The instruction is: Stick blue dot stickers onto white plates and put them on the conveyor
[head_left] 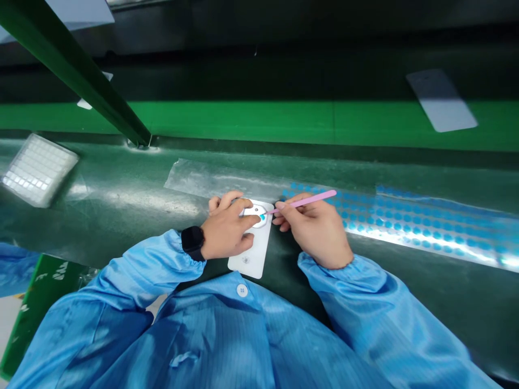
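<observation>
A white flat phone-shaped back cover (255,254) lies on the dark green bench in front of me. My left hand (227,232) presses down on its upper part, fingers curled over a round camera ring (256,215). My right hand (316,229) is closed on pink tweezers (308,201), whose tip touches a small blue dot sticker at the ring. A black smartwatch (192,242) sits on my left wrist.
A clear strip with several rows of blue dot stickers (405,224) lies to the right. A clear film (211,178) lies behind the cover. A white compartment tray (38,168) sits far left. A green bar (81,75) slants overhead; another white cover (441,100) lies on the far belt.
</observation>
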`<state>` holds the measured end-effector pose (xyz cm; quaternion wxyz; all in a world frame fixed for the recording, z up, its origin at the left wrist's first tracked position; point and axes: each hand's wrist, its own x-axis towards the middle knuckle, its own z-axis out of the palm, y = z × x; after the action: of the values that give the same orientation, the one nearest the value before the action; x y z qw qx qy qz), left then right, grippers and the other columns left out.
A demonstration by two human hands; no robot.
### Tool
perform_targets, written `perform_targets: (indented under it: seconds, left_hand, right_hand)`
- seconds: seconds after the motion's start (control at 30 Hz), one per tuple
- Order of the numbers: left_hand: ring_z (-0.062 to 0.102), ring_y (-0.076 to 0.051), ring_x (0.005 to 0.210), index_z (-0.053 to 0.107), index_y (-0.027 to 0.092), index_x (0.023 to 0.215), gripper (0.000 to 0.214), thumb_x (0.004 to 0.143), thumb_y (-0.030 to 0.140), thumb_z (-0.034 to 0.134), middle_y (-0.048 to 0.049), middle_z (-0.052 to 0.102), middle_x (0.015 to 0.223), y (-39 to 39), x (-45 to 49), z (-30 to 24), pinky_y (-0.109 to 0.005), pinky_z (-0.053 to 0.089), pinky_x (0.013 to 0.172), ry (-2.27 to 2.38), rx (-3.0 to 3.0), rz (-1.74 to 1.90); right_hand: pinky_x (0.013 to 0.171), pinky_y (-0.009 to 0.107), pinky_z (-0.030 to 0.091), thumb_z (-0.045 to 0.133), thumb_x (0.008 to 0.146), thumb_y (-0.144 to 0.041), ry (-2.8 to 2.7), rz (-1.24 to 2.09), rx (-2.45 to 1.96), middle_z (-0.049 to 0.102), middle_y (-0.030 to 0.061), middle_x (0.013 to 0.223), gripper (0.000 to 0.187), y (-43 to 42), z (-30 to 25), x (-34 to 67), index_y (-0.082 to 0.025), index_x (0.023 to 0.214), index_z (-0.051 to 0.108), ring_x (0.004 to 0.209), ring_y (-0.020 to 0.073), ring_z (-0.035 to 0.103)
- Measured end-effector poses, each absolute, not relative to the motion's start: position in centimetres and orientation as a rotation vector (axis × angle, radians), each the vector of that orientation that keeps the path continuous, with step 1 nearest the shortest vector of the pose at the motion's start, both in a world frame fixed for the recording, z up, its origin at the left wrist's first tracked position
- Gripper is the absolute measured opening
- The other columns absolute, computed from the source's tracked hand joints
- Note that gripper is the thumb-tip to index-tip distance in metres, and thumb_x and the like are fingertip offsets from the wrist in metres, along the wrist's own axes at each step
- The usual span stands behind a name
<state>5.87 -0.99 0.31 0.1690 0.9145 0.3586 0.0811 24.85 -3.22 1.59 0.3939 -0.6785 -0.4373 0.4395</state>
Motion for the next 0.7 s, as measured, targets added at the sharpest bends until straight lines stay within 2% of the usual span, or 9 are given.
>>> perform_targets:
  seconds: [0.7]
  left_hand:
    - [0.039, -0.032, 0.118, 0.066, 0.028, 0.112, 0.035, 0.078, 0.029, 0.057, -0.0086, 0.057, 0.120, -1.60, 6.33, 0.28, -0.045, 0.029, 0.078, 1.043, 2.665, 0.259]
  right_hand:
    - [0.044, 0.029, 0.051, 0.069, 0.076, -0.042, -1.094, 1.125, -1.697, 0.065, 0.0037, 0.056, 0.026, -3.27, 1.44, 24.87, -0.019, 0.070, 0.059, 0.045, 0.0161, 0.060]
